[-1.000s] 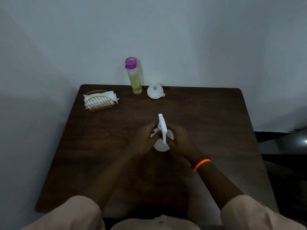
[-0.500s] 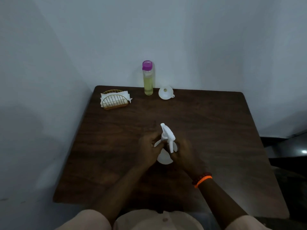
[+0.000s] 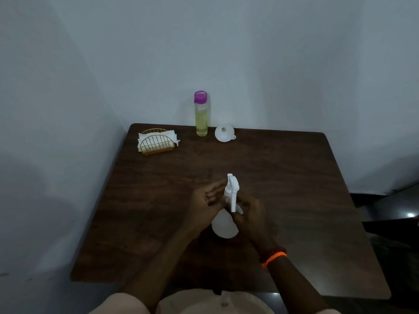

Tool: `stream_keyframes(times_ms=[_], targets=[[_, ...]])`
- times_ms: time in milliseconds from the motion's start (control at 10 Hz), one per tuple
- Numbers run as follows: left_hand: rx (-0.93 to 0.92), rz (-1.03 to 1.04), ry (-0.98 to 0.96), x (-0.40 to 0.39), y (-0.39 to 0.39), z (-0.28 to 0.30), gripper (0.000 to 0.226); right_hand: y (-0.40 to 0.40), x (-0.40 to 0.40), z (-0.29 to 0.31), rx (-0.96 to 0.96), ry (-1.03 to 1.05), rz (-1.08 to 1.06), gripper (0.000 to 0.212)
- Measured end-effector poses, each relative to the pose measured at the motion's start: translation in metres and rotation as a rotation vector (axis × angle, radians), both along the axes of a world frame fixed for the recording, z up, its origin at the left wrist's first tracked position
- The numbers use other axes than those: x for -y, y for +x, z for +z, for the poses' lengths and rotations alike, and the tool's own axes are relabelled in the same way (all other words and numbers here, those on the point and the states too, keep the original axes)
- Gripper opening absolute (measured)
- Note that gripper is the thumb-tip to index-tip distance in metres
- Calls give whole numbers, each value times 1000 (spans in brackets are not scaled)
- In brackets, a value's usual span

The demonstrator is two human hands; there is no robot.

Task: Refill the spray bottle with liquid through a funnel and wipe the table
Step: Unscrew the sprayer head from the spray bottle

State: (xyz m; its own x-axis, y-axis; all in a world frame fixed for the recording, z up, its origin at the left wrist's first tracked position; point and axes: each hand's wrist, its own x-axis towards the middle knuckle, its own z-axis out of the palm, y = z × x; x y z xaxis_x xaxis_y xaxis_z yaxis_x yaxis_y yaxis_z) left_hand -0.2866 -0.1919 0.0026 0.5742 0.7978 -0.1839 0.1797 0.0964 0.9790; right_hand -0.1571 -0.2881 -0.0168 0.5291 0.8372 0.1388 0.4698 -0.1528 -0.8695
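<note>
Table (image 3: 283,177): dark wood-grain top, flat, matt, sitting against a pale wall; it is serving as the work surface and is not yet being wiped.

Spray bottle (image 3: 224,227): translucent white plastic, rounded body, standing upright near the table's middle, directly before the person. White trigger head (image 3: 232,191) is sitting on top, nozzle pointing away.

Left hand (image 3: 207,203): fingers are curling against the neck below the trigger head, apparently gripping it to steady or turn it.
Right hand (image 3: 250,215): fingers are wrapping the bottle's shoulder, bracing the body. Judgement: the head is being unscrewed to open the neck for filling.

Refill bottle (image 3: 201,116): tall clear cylinder, yellowish liquid, purple cap on, waiting upright at the far edge.

Napkin holder (image 3: 156,143): gold wire arch holding white paper napkins, far left, probably for wiping.

Funnel (image 3: 224,133): small white plastic cone, lying just beside the refill bottle, unused.
</note>
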Motion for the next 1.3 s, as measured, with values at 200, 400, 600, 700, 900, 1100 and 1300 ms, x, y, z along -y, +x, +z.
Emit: stream_keyframes(times_ms=[200,400,600,700,900,1100,1300], targets=[[-73,67,-33,3,16,6,43,-3,3,3,39,14,6,7],[-101,-31,-44,2,19,7,54,7,2,6,-23,-2,-3,7],[-97,-12,0,-3,21,6,43,22,3,7,-47,-38,34,13],[-86,-45,-41,-1,28,13,55,18,0,7,-22,-82,38,12],[-116,19,50,-6,32,26,40,19,-1,9,-25,-103,56,26],[-219,-26,273,-22,23,54,28,31,0,11,48,-131,53,36],[-239,-291,287,-13,-11,57,31,40,-3,8,38,-161,-22,39]])
